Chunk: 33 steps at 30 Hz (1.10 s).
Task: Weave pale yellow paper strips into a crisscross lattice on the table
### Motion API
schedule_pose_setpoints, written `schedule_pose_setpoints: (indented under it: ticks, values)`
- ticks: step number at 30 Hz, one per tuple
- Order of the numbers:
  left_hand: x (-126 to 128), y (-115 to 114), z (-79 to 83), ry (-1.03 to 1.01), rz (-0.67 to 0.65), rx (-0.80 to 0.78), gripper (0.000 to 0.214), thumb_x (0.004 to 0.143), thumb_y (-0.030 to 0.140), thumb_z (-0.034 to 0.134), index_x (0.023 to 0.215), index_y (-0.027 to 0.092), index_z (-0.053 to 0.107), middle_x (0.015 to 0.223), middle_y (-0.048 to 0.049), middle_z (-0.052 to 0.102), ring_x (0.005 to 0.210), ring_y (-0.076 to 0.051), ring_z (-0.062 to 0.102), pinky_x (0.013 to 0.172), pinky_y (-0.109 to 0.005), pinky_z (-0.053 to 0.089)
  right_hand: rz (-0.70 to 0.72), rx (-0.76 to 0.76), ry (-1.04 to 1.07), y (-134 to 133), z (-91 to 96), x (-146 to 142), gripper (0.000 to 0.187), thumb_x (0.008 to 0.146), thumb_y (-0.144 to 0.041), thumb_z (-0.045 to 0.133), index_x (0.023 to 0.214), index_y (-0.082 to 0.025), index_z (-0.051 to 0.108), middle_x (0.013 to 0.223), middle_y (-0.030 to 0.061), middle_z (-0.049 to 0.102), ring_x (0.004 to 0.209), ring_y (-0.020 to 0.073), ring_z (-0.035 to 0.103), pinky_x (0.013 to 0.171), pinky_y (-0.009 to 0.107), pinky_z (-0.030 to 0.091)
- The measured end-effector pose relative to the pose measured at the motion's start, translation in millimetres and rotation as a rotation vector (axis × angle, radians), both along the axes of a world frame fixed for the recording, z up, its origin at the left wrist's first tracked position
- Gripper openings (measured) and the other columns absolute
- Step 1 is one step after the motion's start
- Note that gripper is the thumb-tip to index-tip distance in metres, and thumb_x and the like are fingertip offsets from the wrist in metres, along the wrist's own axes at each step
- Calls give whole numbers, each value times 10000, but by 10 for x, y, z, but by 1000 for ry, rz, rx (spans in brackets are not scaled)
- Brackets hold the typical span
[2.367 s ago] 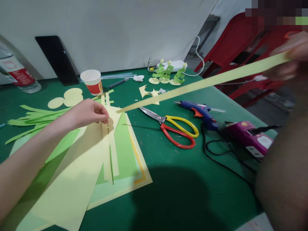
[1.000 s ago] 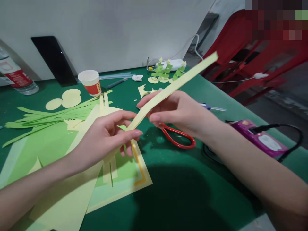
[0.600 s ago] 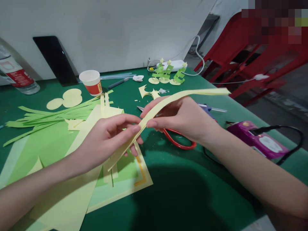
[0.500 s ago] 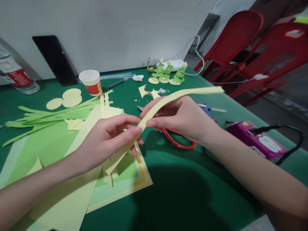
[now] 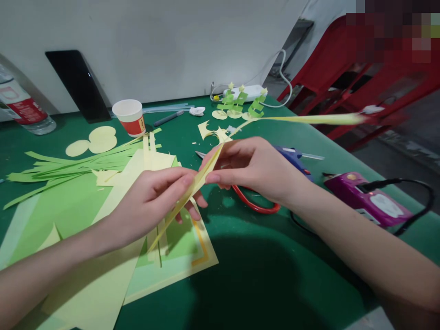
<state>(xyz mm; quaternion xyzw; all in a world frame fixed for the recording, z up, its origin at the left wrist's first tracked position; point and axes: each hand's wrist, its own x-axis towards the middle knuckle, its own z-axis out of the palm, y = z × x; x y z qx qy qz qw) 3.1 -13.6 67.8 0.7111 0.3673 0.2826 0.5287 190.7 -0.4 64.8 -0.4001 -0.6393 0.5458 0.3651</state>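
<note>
Paper strip (image 5: 198, 183), pale yellow, pinched btwn thumb + fingers of both L hand (image 5: 156, 192) and R hand (image 5: 256, 165), tips near ea. other. Lower end slants over sheets (image 5: 85, 279); upper end bends away to R over table (image 5: 316, 261), tip blurred. Scissors (image 5: 257, 209) partly hidden by R hand, red handle showing; glue gun (image 5: 292, 158) likewise; green strips (image 5: 65, 168) past L hand, nr cup (image 5: 129, 121).

Left hand (image 5: 161, 195) close beside right hand (image 5: 252, 169), both pinching; forearms (image 5: 343, 224) slanting inward.
</note>
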Motion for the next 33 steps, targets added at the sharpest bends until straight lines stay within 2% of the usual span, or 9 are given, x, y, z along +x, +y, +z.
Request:
schedule_pose_setpoints:
  ticks: [4,9,14,19,24,28,33]
  values:
    - [-10,5,6,27,32,34,241,875,230,417,764,189,627,701,33,676,562,-98,651,494,-159,518,33,-24,34,-4,-3,5,98,613,-130,718,696,-154,670,641,-27,626,543,42,511,468,124,425]
    - [-24,27,4,182,99,139,257,842,199,416,626,170,550,591,36,629,522,-92,610,472,-163,467,37,-123,62,-9,-16,-28,112,638,-131,689,748,-148,676,607,-33,604,495,38,492,426,136,413]
    - [-11,47,-4,240,29,74,166,829,268,489,728,173,580,621,32,615,540,-90,573,479,-169,440,28,-145,119,7,-61,-87,79,681,-187,661,733,-129,650,549,-37,555,472,43,474,400,151,399]
    - [-2,50,13,311,34,159,230,809,276,551,613,155,557,530,53,514,472,-47,435,425,-144,341,18,-183,146,31,-88,-72,111,676,-221,677,707,-121,639,535,-32,549,451,42,483,394,147,395]
    - [-107,118,103,343,-84,126,191,814,295,553,662,179,554,607,61,570,517,-47,477,451,-133,357,-72,-163,193,84,12,56,95,674,-196,688,637,-130,632,538,-28,565,424,31,485,373,146,351]
    - [-251,222,190,528,-180,162,264,810,374,538,629,182,552,548,48,484,473,-63,396,396,-172,280,-224,-71,216,156,124,198,214,688,-166,665,493,-142,580,440,-42,510,366,15,424,351,160,285]
    - [-450,339,294,744,-344,128,347,832,443,475,613,176,511,562,27,458,496,-88,414,418,-193,295,-365,44,259,231,246,402,343,699,-122,605,368,-147,521,330,-43,438,319,13,384,330,170,241]
